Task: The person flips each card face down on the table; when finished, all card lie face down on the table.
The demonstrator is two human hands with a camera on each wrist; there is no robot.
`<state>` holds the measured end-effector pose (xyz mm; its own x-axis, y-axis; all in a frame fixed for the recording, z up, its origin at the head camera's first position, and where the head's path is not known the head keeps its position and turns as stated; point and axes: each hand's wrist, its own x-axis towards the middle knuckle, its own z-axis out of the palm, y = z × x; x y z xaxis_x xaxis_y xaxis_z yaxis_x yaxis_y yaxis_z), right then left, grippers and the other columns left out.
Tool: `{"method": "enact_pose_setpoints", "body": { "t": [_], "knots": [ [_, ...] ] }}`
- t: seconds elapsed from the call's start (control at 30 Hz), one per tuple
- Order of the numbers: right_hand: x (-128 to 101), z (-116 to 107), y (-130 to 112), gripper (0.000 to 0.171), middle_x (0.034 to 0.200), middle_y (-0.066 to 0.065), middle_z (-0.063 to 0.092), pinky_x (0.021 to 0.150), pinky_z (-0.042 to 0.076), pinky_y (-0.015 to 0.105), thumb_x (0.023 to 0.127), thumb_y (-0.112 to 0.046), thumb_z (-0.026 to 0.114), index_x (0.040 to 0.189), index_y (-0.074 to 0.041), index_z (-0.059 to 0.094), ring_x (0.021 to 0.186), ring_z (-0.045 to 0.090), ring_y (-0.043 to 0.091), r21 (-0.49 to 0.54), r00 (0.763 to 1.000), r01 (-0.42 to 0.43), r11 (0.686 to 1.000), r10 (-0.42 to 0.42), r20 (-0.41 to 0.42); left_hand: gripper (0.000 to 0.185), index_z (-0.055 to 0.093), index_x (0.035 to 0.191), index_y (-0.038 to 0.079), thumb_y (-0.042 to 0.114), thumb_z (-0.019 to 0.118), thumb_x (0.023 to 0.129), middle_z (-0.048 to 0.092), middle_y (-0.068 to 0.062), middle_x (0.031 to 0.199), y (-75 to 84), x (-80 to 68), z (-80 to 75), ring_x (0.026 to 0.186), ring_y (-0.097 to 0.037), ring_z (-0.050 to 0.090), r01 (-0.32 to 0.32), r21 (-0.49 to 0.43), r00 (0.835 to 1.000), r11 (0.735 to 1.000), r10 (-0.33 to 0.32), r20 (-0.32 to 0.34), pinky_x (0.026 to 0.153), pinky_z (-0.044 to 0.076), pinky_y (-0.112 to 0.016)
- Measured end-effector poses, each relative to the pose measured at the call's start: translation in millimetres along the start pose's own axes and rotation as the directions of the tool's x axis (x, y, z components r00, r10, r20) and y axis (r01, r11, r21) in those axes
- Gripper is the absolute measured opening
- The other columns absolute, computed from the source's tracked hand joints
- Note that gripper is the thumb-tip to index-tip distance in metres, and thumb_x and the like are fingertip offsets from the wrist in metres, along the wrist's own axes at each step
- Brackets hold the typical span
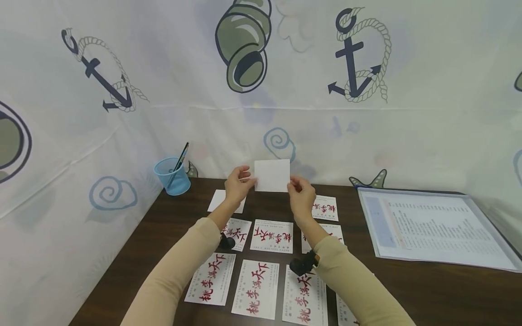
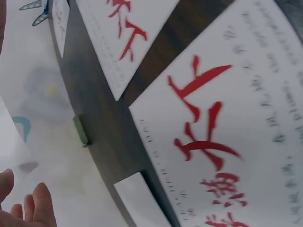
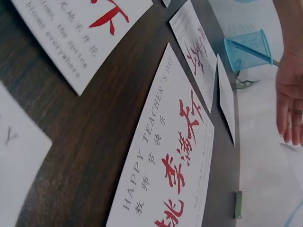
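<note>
A plain white card (image 1: 272,175) stands raised above the table's back edge in the head view, its blank side facing me. My right hand (image 1: 301,199) pinches its lower right corner between thumb and fingers. At the card's left edge is my left hand (image 1: 238,184), thumb tip right at the edge and fingers spread. Its fingers (image 2: 42,203) look loose and apart from the card in the left wrist view. Below the hands lie several white cards with red characters, including a middle one (image 1: 271,236) and a front one (image 1: 255,290). A card with a blank side up (image 1: 217,199) lies back left.
A blue cup (image 1: 177,182) with pens (image 1: 181,156) stands at the back left corner. To the right lies a clear folder with a printed sheet (image 1: 438,224). A small green object (image 2: 80,131) is at the table's back edge. A patterned cloth (image 1: 195,136) hangs behind.
</note>
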<state>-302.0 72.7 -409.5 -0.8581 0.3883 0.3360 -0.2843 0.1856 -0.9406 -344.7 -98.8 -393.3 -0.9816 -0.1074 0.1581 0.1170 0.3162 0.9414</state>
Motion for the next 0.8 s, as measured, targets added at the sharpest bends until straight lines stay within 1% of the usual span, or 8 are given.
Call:
{"method": "enact_pose_setpoints", "body": {
  "t": [0.13,0.2,0.33,0.43,0.57,0.67,0.8],
  "knots": [
    [0.4,0.7,3.9,0.016,0.089,0.016,0.064,0.058,0.042,0.011,0.085,0.005,0.063,0.1,0.004,0.068,0.07,0.053,0.009,0.03,0.997,-0.078,0.996,0.079,-0.012,0.046,0.057,0.125,0.006,0.005,0.071,0.081,0.065,-0.016,0.108,-5.6,-3.0,1.5,0.097,-0.026,0.064,0.035,0.006,0.999,0.999,-0.036,0.039,0.075,0.053,-0.027],
    [-0.1,1.2,7.0,0.016,0.086,0.014,0.063,0.057,0.042,0.011,0.085,0.004,0.063,0.099,0.003,0.068,0.067,0.051,0.006,0.026,0.992,-0.122,0.992,0.122,-0.006,0.044,0.059,0.123,0.006,0.003,0.071,0.081,0.066,-0.016,0.105,-8.9,-4.5,2.8,0.093,-0.025,0.064,0.036,0.023,0.998,0.999,-0.037,0.042,0.072,0.053,-0.024],
    [-2.4,1.1,15.2,0.021,0.085,0.012,0.063,0.058,0.045,0.013,0.085,0.003,0.062,0.105,0.001,0.068,0.066,0.052,0.005,-0.003,0.981,-0.19,0.982,0.19,0.032,0.041,0.063,0.12,0.006,0.001,0.07,0.081,0.066,-0.015,0.102,-15.0,-8.6,2.9,0.092,-0.025,0.063,0.034,0.063,0.998,0.997,-0.036,0.045,0.071,0.054,-0.025],
    [-4.9,0.1,20.5,0.027,0.083,0.011,0.062,0.062,0.05,0.015,0.085,0.005,0.061,0.112,0.002,0.066,0.067,0.055,0.007,-0.029,0.972,-0.222,0.975,0.224,0.074,0.04,0.063,0.12,0.005,-0.001,0.069,0.081,0.065,-0.015,0.1,-18.6,-11.7,2.3,0.09,-0.023,0.063,0.053,0.093,0.996,0.994,-0.059,0.066,0.07,0.055,-0.024],
    [-8.1,-1.5,23.9,0.032,0.079,0.008,0.06,0.064,0.053,0.021,0.084,0.006,0.061,0.115,0.004,0.064,0.069,0.063,0.018,-0.129,0.961,-0.234,0.964,0.249,0.12,0.041,0.063,0.12,0.003,-0.002,0.069,0.08,0.063,-0.013,0.095,-22.6,-15.7,1.2,0.08,-0.017,0.062,0.098,0.147,0.988,0.984,-0.114,0.101,0.067,0.055,-0.023],
    [-10.2,-2.8,24.9,0.033,0.08,0.011,0.062,0.063,0.054,0.024,0.083,0.005,0.062,0.116,0.004,0.063,0.074,0.068,0.027,-0.228,0.953,-0.22,0.949,0.258,0.156,0.04,0.063,0.119,0.002,-0.001,0.07,0.08,0.064,-0.011,0.092,-26.9,-16.9,0.8,0.073,-0.013,0.061,0.116,0.206,0.982,0.972,-0.143,0.12,0.065,0.054,-0.021],
    [-12.1,-3.4,26.6,0.033,0.083,0.014,0.065,0.062,0.051,0.025,0.083,0.003,0.063,0.116,0.004,0.063,0.072,0.067,0.025,-0.333,0.939,-0.2,0.922,0.277,0.204,0.039,0.064,0.117,0.001,-0.001,0.071,0.079,0.065,-0.01,0.092,-33.6,-16.4,0.8,0.071,-0.011,0.061,0.114,0.287,0.977,0.951,-0.16,0.14,0.064,0.053,-0.019]
  ]
}}
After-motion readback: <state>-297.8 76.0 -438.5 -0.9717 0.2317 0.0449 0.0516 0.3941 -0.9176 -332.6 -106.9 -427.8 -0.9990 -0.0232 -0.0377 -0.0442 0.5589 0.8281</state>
